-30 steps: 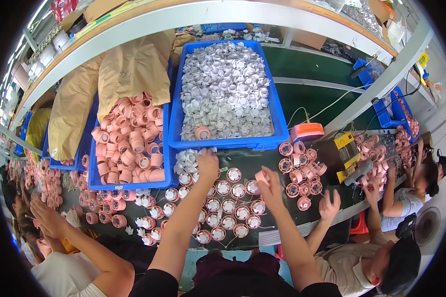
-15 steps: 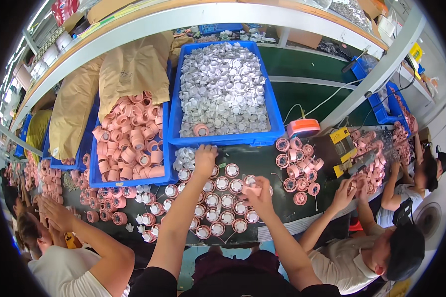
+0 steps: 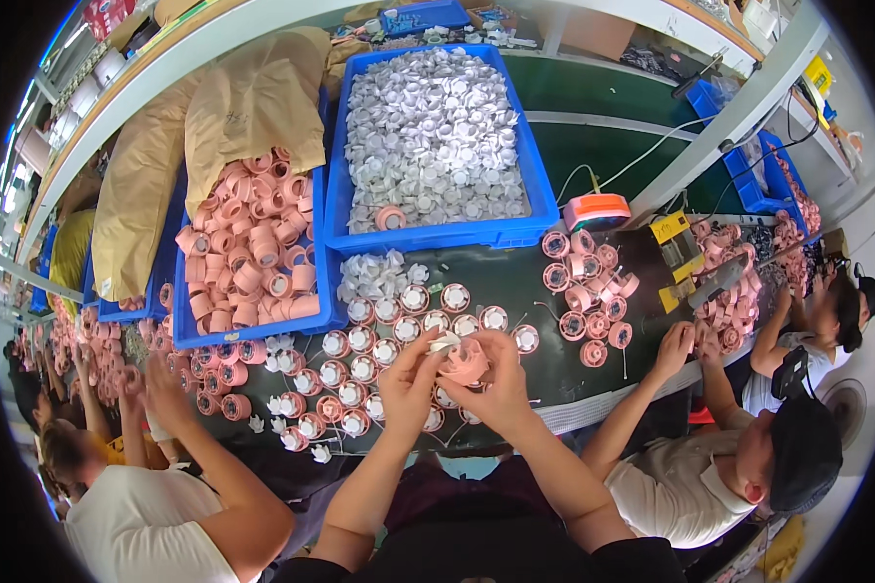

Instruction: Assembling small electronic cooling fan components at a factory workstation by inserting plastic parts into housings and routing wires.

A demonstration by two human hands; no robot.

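My two hands meet over the near part of the bench. Between the fingers of my right hand (image 3: pixel 501 385) is a pink round plastic housing (image 3: pixel 466 361). A small white plastic cap (image 3: pixel 444 343) is pinched in my left hand (image 3: pixel 407 385), right against the housing's upper left side. Below and around my hands stand rows of pink housings with white caps in them (image 3: pixel 364 370). A loose heap of white caps (image 3: pixel 375 276) lies just beyond, in front of the blue bin. Whether the cap sits inside the housing is hidden by my fingers.
A blue bin (image 3: pixel 540 227) full of white caps stands ahead; a second blue bin (image 3: pixel 331 313) to its left holds pink housings under brown paper. Uncapped housings (image 3: pixel 593 309) and an orange-topped device (image 3: pixel 596 208) are to the right. Co-workers sit on both sides. A shelf beam crosses above.
My left hand has come back from the white cap heap with a cap. My right hand has moved slightly left, bringing the pink housing up to it. The view has shifted a little.
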